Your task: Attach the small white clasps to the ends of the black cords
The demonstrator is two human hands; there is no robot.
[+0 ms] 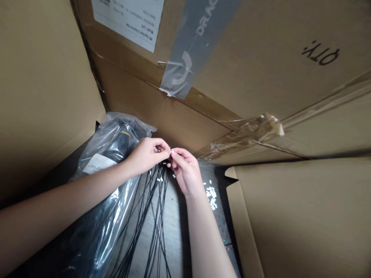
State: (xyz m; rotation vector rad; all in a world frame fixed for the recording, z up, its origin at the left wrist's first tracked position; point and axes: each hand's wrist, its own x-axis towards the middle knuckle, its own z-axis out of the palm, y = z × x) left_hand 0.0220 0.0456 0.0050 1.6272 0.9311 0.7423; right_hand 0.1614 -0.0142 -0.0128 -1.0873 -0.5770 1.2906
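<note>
My left hand (147,154) and my right hand (185,170) meet fingertip to fingertip above a bundle of thin black cables (153,216). Both hands are closed in a pinch. The left fingers grip the upper ends of the cables. The right fingers pinch a tiny white piece (171,152) at the same spot. Several small white tags (160,179) sit on the cables just below the hands. The cables fan out downward over a pale surface (171,231).
A clear plastic bag (107,170) holding dark items and a white label lies left of the cables. Loose white bits (212,193) lie right of my wrist. Large cardboard boxes (261,69) with tape and a printed label wall in the back, left and right.
</note>
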